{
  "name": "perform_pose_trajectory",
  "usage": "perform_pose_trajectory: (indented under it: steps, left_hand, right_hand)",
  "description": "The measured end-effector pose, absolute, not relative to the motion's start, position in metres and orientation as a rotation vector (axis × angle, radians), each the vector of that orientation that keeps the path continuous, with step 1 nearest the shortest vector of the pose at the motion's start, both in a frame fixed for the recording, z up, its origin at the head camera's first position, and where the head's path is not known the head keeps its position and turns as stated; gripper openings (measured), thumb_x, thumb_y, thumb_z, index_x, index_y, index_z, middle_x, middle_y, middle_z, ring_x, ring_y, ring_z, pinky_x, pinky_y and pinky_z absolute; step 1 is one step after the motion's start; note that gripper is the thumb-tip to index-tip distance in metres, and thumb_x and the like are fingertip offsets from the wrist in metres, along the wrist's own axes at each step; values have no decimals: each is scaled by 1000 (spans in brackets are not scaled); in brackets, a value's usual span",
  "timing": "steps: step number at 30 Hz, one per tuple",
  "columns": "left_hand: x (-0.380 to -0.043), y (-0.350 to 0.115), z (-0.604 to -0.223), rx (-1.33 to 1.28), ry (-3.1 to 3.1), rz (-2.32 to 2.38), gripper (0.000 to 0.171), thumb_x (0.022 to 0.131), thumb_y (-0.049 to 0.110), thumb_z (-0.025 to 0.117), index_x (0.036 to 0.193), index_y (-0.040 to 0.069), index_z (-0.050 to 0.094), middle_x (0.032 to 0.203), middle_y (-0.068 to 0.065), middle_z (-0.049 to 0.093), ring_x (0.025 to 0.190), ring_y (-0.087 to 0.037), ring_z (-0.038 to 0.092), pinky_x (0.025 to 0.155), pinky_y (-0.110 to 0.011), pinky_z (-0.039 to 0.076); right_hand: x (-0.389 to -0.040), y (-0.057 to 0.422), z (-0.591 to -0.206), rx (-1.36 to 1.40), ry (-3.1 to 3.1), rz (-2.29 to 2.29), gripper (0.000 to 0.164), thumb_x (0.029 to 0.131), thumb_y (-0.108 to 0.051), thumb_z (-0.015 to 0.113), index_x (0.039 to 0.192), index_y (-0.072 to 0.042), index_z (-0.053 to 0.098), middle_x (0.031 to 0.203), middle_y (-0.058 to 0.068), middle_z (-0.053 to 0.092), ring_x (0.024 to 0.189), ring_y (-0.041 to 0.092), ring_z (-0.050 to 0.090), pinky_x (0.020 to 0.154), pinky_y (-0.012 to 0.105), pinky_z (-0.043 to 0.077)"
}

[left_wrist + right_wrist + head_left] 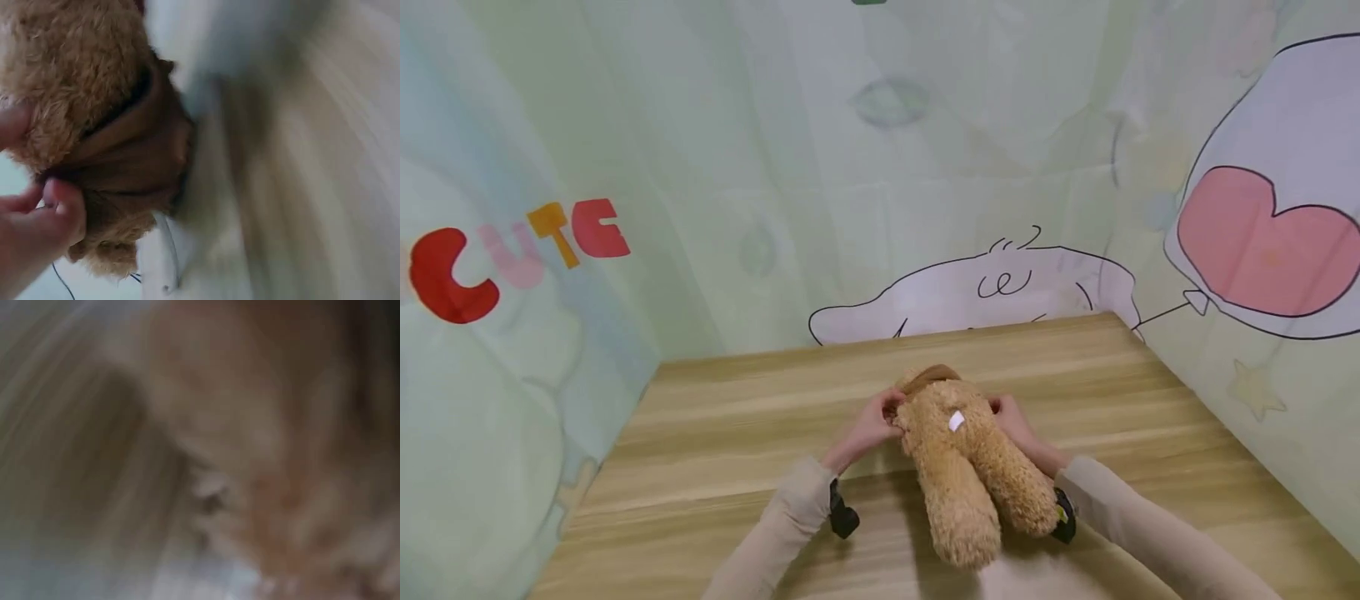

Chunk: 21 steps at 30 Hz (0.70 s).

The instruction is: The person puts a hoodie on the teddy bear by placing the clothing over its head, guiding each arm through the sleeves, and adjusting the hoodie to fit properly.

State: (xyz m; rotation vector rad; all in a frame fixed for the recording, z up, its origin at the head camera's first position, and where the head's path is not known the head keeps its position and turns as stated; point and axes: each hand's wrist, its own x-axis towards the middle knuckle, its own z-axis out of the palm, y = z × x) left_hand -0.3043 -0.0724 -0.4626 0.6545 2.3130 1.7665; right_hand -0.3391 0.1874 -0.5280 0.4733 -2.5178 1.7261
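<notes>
A light-brown plush toy (936, 425) with curly fur is held over the table, its two legs toward me and a small white tag (956, 421) on its body. Brown cloth clothing (931, 377) shows at its far end. My left hand (874, 421) is at the toy's left side; in the left wrist view its thumb and finger pinch the edge of the brown clothing (137, 150). At the toy's opposite side, my right hand (1018, 429) grips it, fingertips hidden behind the fur. The right wrist view is too blurred for detail.
The wood-grain table (737, 433) extends around the toy and both forearms. A printed cloth backdrop (737, 167) with cartoon drawings hangs behind and on both sides. Dark wrist devices (843, 512) sit below each hand.
</notes>
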Motion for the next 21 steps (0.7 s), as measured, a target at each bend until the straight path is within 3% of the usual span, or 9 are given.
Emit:
perform_pose_trajectory:
  steps: [2,5,8,10,14,15,17,21]
  left_hand:
    - [-300,-68,-467,662,2454,1722,33,60,-18,50,92,-11,50,73,-7,42,61,-9,36,52,-19,31]
    - [-288,-63,-464,577,2584,1778,18,57,-21,46,72,-10,47,61,-2,33,53,-10,31,47,-17,25]
    - [-284,-62,-464,475,2686,1824,13,56,-20,43,61,-8,43,54,0,30,47,-7,29,44,-16,24]
    - [-287,-63,-470,514,2834,1728,17,54,-18,43,58,-2,43,53,2,27,47,-7,26,45,-16,21]
    - [-295,-67,-488,822,3272,1201,22,53,-13,55,65,6,54,55,0,46,55,-14,38,51,-22,28]
    - [-294,-69,-489,906,3332,1070,24,54,-10,58,71,6,58,61,-2,52,61,-16,43,55,-25,32]
    - [-291,-74,-486,1042,3310,955,36,56,-6,62,90,5,61,81,-7,62,77,-21,51,66,-32,39]
    - [-278,-83,-470,1043,2887,1133,60,67,10,69,121,0,45,114,-15,54,106,-28,49,88,-45,40]
  right_hand:
    - [-307,170,-491,308,-2594,1610,17,79,-12,59,65,-1,58,52,0,47,50,11,39,51,28,34]
    - [-288,153,-470,248,-2634,1390,19,76,-4,58,58,-6,52,48,-6,35,47,6,29,52,22,29]
    - [-286,147,-470,345,-2624,1183,18,71,4,55,58,-7,50,48,-4,33,48,7,27,52,21,27]
    - [-285,148,-471,469,-2597,1028,18,65,10,53,66,-8,58,51,-4,40,48,7,32,50,19,28]
    - [-281,151,-470,791,-2392,584,33,63,15,58,88,-6,61,68,2,57,60,15,50,52,26,41]
    - [-280,152,-470,839,-2332,506,36,65,13,61,95,-6,61,76,5,61,67,18,55,56,29,45]
    - [-278,154,-470,894,-2275,434,33,67,11,65,95,-6,59,85,7,61,79,22,57,67,34,48]
    - [-276,161,-466,882,-2396,565,40,64,17,60,99,-2,58,87,8,61,79,21,58,66,31,49]
